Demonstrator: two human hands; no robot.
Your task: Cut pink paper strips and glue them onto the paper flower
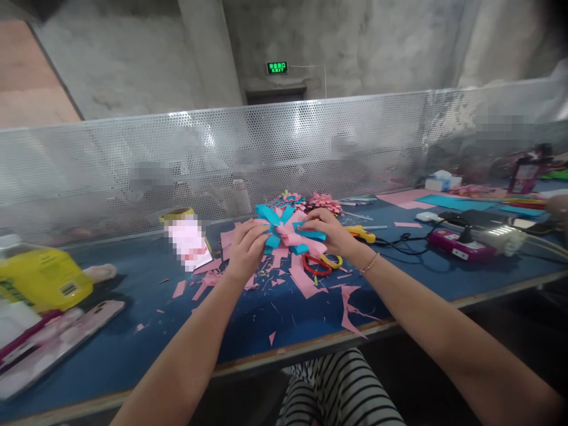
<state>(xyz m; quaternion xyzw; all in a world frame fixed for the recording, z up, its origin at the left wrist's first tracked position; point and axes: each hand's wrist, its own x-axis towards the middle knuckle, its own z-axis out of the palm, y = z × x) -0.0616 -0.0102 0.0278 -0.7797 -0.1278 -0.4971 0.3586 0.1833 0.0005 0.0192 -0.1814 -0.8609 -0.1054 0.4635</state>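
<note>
Between my hands, above the blue table [248, 328], is a paper flower [286, 232] made of looped pink and blue strips. My left hand [247, 247] is closed on its left petals, thumb and fingers pinching the edge. On the other side my right hand [331, 232] grips the right petals, its fingertips bent over the loops. Just below the flower lie scissors with red and yellow handles [317, 265], partly covered by paper. Pink paper scraps [304, 281] are scattered around them. Behind the flower sit finished-looking paper flowers, one of them pink [325, 203].
A lit phone [189, 241] leans against a yellow tape roll [180, 214]. At left are a yellow bottle [48, 278] and another phone [66, 340]. A purple power strip [461, 245] with cables and blue paper sheets [457, 203] lie at right. A perforated metal screen [284, 151] runs behind.
</note>
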